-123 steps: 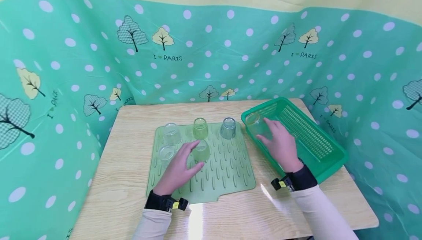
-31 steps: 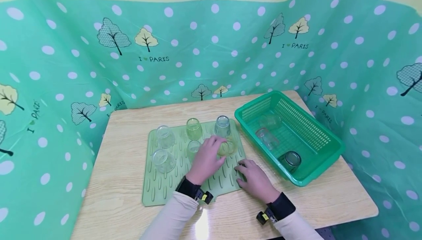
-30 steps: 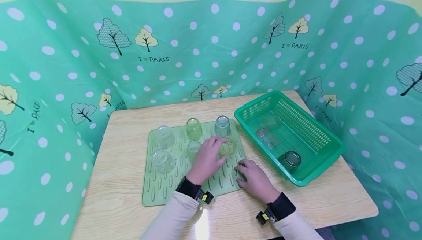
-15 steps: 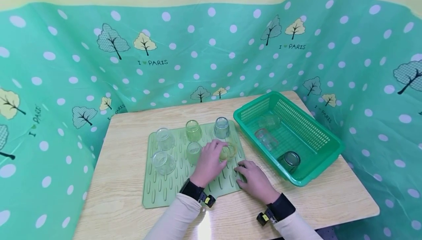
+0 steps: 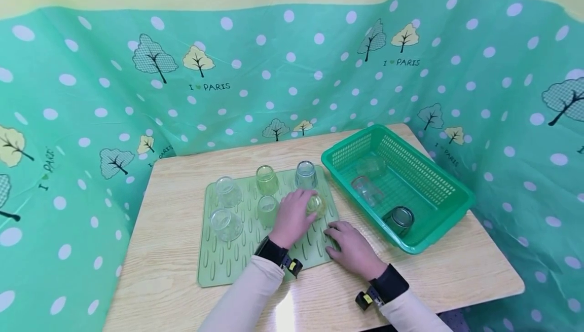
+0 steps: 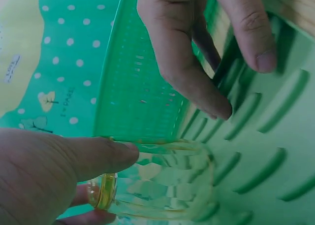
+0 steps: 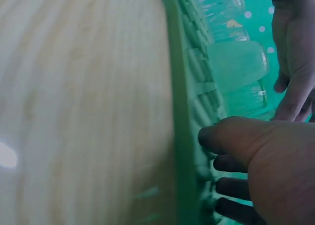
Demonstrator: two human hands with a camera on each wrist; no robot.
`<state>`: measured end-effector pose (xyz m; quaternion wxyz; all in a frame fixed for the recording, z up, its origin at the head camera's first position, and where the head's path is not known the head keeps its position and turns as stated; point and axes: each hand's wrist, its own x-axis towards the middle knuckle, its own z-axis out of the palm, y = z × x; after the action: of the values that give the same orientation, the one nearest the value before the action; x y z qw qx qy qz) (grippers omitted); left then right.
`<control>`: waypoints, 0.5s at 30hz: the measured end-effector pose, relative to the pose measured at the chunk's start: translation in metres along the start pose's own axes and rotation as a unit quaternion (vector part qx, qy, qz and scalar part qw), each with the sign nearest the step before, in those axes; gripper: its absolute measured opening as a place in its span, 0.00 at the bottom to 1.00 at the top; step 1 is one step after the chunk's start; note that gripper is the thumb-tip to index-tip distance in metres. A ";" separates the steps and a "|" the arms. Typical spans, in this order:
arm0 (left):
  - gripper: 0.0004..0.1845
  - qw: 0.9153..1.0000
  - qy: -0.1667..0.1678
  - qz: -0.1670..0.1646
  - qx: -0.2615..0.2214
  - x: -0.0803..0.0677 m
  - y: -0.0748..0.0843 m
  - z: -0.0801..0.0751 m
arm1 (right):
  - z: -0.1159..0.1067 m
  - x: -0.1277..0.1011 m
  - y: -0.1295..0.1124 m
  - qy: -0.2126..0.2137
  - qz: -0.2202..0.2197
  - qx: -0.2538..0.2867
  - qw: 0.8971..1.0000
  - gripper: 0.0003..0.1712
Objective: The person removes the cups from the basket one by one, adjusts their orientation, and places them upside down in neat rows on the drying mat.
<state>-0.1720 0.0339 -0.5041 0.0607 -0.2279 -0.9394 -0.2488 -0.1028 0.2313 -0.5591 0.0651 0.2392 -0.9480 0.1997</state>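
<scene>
**Glass gripped at mat's right edge**

Head: left hand (image 5: 292, 216) grips a glass (image 5: 316, 204) near the mat (image 5: 219, 266) edge, just beside the basket (image 5: 449, 223); right hand (image 5: 353, 248) rests on the mat corner.

Left wrist: fingers (image 6: 98, 156) curl round the glass (image 6: 167, 183).

Right wrist: fingers (image 7: 231, 136) press the mat (image 7: 184, 136) edge, loosely spread.

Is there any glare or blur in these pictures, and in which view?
Head view: sharp, but a bright glare patch on the table near the front edge, and the curtain bends at the edges. Left wrist view: the yellow glass is soft and smeared. Right wrist view: the table blurred, the green mat hazy.
</scene>
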 end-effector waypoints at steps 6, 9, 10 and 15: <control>0.31 0.999 -0.035 -0.002 -0.007 0.014 0.005 0.000 | -0.027 0.010 -0.014 0.047 -0.048 -0.003 0.998 0.22; 0.30 0.999 -0.047 -0.009 -0.009 0.019 0.005 0.001 | -0.060 0.020 -0.021 0.097 -0.051 0.024 0.994 0.18; 0.30 0.999 -0.049 -0.011 -0.011 0.020 0.005 0.001 | -0.074 0.025 -0.021 0.111 -0.041 0.031 0.993 0.16; 0.31 0.998 -0.052 -0.018 -0.016 0.021 0.002 0.003 | -0.131 0.049 0.003 0.111 0.062 -0.002 0.992 0.11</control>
<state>-0.1898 0.0454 -0.5005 0.0037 -0.2249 -0.9410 -0.2530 -0.1436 0.2659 -0.4300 0.1573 0.1560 -0.9484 0.2268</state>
